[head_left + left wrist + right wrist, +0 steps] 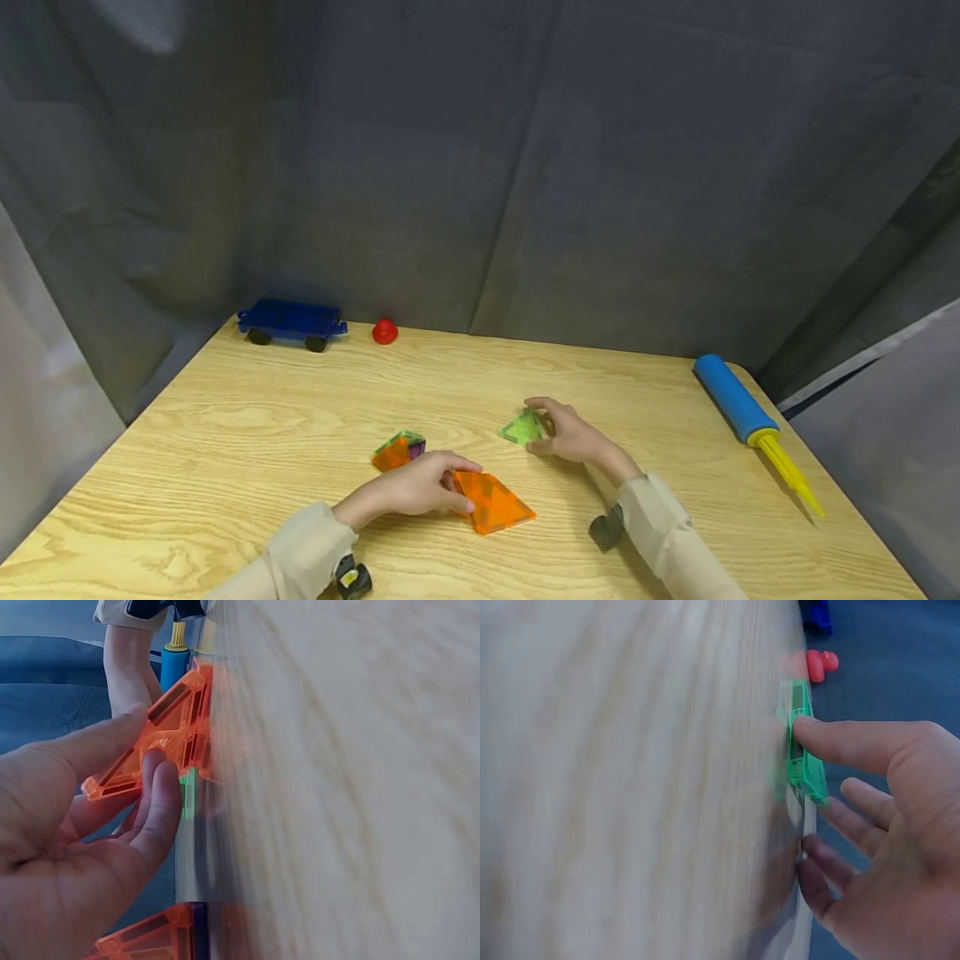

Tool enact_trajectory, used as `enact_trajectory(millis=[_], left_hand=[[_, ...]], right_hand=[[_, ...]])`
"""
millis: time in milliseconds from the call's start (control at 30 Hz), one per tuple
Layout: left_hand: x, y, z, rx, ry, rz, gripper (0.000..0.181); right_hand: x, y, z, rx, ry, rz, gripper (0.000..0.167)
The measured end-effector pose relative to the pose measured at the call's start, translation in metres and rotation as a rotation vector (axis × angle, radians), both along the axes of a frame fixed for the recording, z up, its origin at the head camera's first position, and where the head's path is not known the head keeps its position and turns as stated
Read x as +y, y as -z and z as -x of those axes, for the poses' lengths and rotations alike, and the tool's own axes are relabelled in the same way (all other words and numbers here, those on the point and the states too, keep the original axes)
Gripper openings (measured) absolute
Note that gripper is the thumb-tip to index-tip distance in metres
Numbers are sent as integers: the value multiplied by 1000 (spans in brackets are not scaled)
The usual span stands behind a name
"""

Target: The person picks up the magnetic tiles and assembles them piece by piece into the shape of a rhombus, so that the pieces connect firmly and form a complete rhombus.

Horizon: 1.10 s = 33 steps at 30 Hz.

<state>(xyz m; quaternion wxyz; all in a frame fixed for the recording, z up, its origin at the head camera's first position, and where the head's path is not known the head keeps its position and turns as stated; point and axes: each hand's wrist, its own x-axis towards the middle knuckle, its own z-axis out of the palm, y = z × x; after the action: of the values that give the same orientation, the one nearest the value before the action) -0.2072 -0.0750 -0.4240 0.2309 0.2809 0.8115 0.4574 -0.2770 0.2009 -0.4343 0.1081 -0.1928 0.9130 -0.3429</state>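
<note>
My left hand (423, 485) holds a piece built of translucent orange magnetic tiles (497, 502), low over the front middle of the table. In the left wrist view the thumb and fingertips pinch these orange tiles (171, 735), which stand tilted on the wood. To the right and farther back, my right hand (567, 437) has thumb and finger at the edges of a green magnetic tile (519, 428). The right wrist view shows the thumb on the green tile (798, 746) and the other fingers loosely bent. Behind the left hand stands a small orange, green and purple tile piece (393, 455).
A blue toy wagon (291, 321) and a small red piece (385, 332) stand at the table's back left edge. Along the right edge lies a blue and yellow tube-shaped toy (738, 400). Dark cloth (480, 167) hangs behind the wooden table (225, 467).
</note>
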Motion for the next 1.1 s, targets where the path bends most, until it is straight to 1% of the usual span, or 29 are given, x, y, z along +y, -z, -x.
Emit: enact_trajectory(millis=[133,300,433,533,600,700,800,967,1100], left_hand=[[0,-1,0,6,1,1,50],[0,-2,-1,1,2,-3,50],[0,-1,-1,1,0,-1,50],[1,-1,0,9,1,2,49],[1,0,0,13,3,3,49],[1,0,1,17,6,4,49],[1,0,1,18,8,0,49],[1,-1,0,21,7,-8,49],[1,-1,0,28,1,-2,48]], right_hand=[[4,3,-1,-18,-36,71,70],[6,4,-4,-22,-59,119,72],[6,3,-9,-8,-73,125,73],[6,3,-12,6,-72,98,71],[6,2,-14,0,-71,83,70],[5,1,-18,-22,-66,79,68],[6,0,-24,-54,-83,111,65],[7,-2,-34,-90,-122,174,54],[6,-3,-42,-106,-128,222,45]])
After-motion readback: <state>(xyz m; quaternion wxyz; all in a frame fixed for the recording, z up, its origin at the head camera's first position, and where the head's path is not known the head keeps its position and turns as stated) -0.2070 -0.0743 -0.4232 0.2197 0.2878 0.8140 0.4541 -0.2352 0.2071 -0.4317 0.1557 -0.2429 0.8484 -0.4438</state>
